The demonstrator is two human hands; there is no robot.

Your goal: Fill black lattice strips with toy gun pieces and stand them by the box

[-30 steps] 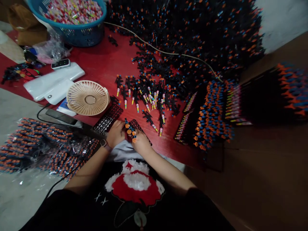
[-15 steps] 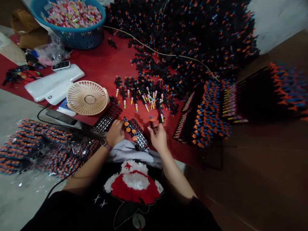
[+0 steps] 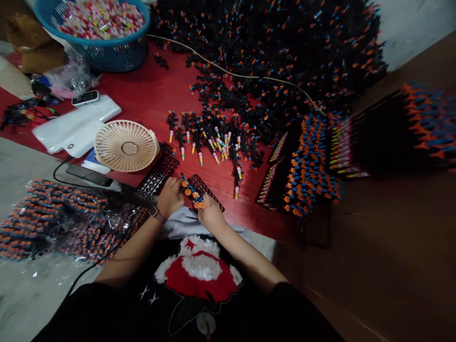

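Observation:
A black perforated rack (image 3: 203, 183) lies in front of me, with a short row of orange discs and blue ends (image 3: 192, 194) along its left side. My left hand (image 3: 171, 197), wearing a watch, is curled at the rack's left edge and appears to grip it; its fingertips are partly hidden. Over the rack's near end, my right hand (image 3: 211, 213) is closed at the last orange discs, seemingly on a small black toy gun that the fingers mostly hide. Just beyond lie loose black toy guns (image 3: 237, 173), several with pink-and-yellow tubes attached.
A second perforated rack (image 3: 156, 178) sits left of my hands, beside a beige round basket (image 3: 124, 159). A blue basket (image 3: 107, 52) holds small colourful tubes. Black toy guns (image 3: 270, 47) are heaped at the back under a cord. Filled racks (image 3: 308, 166) stand right; bagged ones (image 3: 71, 213) lie left.
My right hand has moved left and down from beside the rack onto its near end, bringing a small black piece. A toy gun with a tube now shows where that hand was.

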